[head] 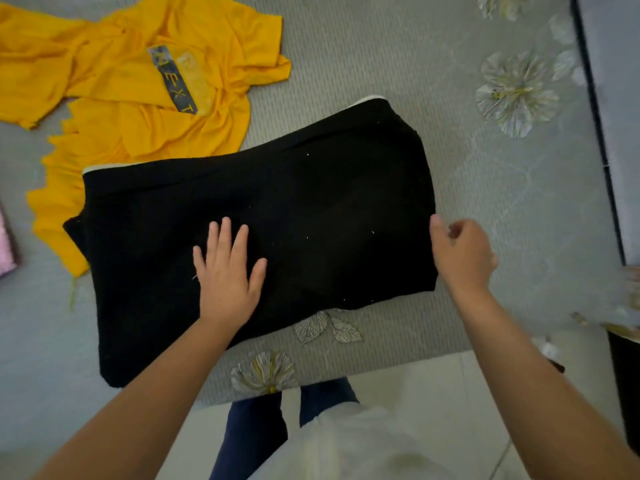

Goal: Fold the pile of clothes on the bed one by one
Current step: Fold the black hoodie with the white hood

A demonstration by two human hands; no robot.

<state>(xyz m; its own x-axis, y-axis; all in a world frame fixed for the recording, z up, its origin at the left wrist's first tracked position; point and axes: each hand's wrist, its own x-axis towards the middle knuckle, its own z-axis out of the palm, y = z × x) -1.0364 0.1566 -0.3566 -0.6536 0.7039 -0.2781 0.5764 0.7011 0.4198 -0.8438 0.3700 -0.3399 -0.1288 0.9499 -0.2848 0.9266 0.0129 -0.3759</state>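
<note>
Mid-fold on black garment [263, 220], flat beside yellow shirt [138, 88]. Left hand [227, 275] pressing it, fingers spread. Right hand [462, 252] loosely curled at its edge; grip unclear. Next, probably: fold edge over.

The single view comes from a wide-angle camera worn on the person's head, looking forward and steeply down over the near edge of the bed [398, 57]. It sits close above the work: both forearms reach up into the frame from the bottom corners, and the person's own legs and the pale floor [433, 382] show at the bottom centre. The bed surface fills most of the frame, running off the top and left edges. Straight lines bow toward the right edge, as the wide lens bends them. No second view overlaps it.
</note>
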